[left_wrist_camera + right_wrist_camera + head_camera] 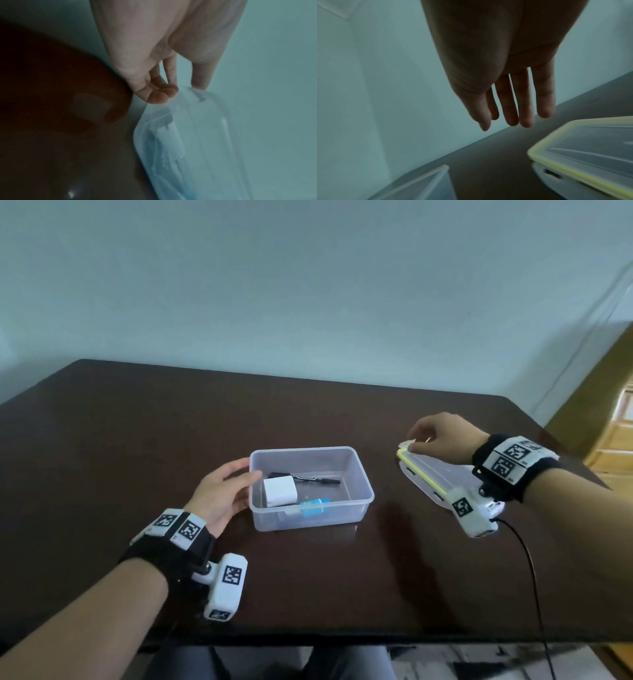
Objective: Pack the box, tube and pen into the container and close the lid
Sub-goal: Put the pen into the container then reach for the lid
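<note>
A clear plastic container [356,477] stands mid-table on the dark table [137,440]. Inside lie a white box [279,491], a black pen [310,479] and a blue-and-white tube [313,506]. My left hand [247,471] grips the container's left end, thumb over the rim, curled fingers [157,96] against the outside of the container [197,135]. The lid [442,474], clear with a yellow-green seal, lies flat to the right. My right hand [416,440] is over its far end; in the right wrist view its fingers [513,119] hang straight above the lid [590,148], holding nothing.
A black cable [534,577] runs from the right wrist camera over the table's front edge. Wooden furniture [616,440] stands at the far right. A pale wall rises behind the table. One corner of the container [423,182] shows low in the right wrist view.
</note>
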Available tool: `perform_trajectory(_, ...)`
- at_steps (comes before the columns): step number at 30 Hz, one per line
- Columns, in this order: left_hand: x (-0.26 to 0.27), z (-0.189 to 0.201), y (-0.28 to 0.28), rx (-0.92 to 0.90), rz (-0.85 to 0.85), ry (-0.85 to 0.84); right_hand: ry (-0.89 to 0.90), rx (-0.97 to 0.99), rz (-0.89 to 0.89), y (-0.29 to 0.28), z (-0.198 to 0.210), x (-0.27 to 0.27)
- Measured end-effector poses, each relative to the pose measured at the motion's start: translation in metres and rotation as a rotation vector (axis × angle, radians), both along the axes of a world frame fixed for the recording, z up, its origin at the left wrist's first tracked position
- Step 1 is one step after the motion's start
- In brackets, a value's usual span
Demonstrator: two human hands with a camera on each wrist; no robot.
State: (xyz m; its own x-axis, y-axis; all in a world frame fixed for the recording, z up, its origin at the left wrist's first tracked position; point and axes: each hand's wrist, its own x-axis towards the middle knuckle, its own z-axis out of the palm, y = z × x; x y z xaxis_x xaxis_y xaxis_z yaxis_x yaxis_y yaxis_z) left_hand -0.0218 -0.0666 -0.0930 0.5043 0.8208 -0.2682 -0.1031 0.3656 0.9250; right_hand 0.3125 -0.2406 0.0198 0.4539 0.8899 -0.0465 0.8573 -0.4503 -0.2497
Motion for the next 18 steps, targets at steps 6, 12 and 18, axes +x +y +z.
perform_trajectory(6,0.022,0.005,0.003,0.077,0.048,0.061,-0.005,-0.224,-0.217,-0.038,-0.039,0.034)
perform_trajectory(12,0.027,0.004,-0.001,0.100,0.029,0.091,-0.013,-0.224,-0.377,-0.052,-0.063,0.049)
perform_trajectory(18,0.024,0.007,-0.001,0.088,-0.003,0.135,-0.003,-0.269,-0.402,-0.037,-0.080,0.054)
